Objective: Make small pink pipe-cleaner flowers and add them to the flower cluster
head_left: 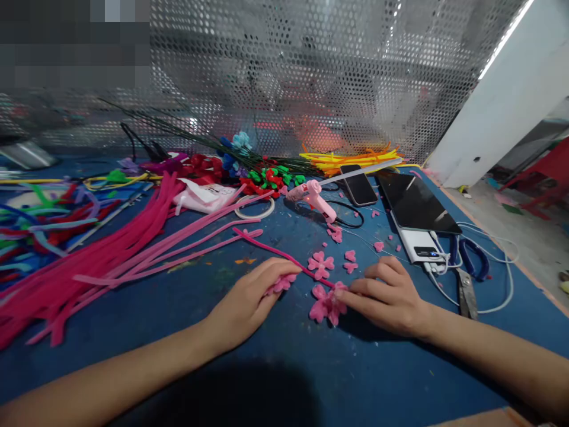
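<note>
My left hand point(251, 299) is closed, its thumb and fingers pinching a pink fuzzy flower point(281, 284), partly hidden by the fingers. My right hand point(386, 293) has its fingertips on the edge of another pink flower point(326, 305), its grip closed at the petals. A dark pink pipe cleaner point(275, 248) runs slantwise from the upper left down between the hands, its lower end meeting the right-hand flower. Just above lies a loose pink flower point(320, 265), with small pink petal pieces point(350, 261) beside it.
A pink glue gun point(313, 197) with a long glue stick lies beyond the hands. Bundled pink pipe cleaners point(106, 252) spread at left. On the right are a phone point(359, 187), a tablet point(418, 201), a white power bank point(418, 244) with cables, and scissors point(466, 290).
</note>
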Demonstrator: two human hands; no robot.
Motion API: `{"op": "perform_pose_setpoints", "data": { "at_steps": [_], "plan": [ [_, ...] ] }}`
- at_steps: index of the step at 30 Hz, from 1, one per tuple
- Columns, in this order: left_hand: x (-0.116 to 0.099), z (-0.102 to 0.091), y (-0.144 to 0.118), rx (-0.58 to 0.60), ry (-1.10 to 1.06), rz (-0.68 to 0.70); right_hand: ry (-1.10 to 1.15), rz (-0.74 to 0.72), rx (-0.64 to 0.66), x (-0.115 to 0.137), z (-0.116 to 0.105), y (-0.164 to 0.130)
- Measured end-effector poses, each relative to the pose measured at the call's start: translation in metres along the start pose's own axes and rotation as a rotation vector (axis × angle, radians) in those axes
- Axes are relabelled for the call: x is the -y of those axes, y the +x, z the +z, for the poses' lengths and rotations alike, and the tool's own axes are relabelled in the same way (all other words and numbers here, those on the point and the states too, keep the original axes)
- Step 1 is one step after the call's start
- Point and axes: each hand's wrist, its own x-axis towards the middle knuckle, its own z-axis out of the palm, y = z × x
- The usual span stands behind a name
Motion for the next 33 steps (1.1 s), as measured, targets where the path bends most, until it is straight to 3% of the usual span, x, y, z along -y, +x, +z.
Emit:
{"op": "perform_pose_setpoints", "data": {
  "at_steps": [8, 11, 14, 18, 24, 27, 30, 33],
  "plan": [
    [-0.014, -0.004, 0.005, -0.143, -0.018, 0.076, 0.023, 0.092, -0.097, -0.009, -0.004, -0.005],
    [-0.027, 0.005, 0.016, -0.097, 0.031, 0.163, 0.102, 0.062, 0.123, -0.014, -0.006, -0.001],
    [-0.036, 0.024, 0.028, 0.058, 0.15, 0.321, 0.122, 0.025, 0.401, -0.02, -0.006, 0.0],
    [-0.037, 0.042, 0.03, 0.196, 0.219, 0.475, 0.125, 0.107, 0.522, -0.029, -0.002, -0.003],
    [-0.04, 0.035, 0.015, 0.274, 0.186, 0.553, 0.131, 0.147, 0.468, -0.039, 0.006, -0.011],
    [-0.044, 0.028, 0.016, 0.32, 0.28, 0.561, 0.149, 0.187, 0.386, -0.042, 0.008, -0.014],
    [-0.044, 0.025, 0.02, 0.366, 0.436, 0.643, 0.199, 0.276, 0.279, -0.046, 0.007, -0.016],
    [-0.041, 0.02, 0.024, 0.391, 0.484, 0.625, 0.283, 0.432, 0.145, -0.049, 0.006, -0.014]
  ]
}}
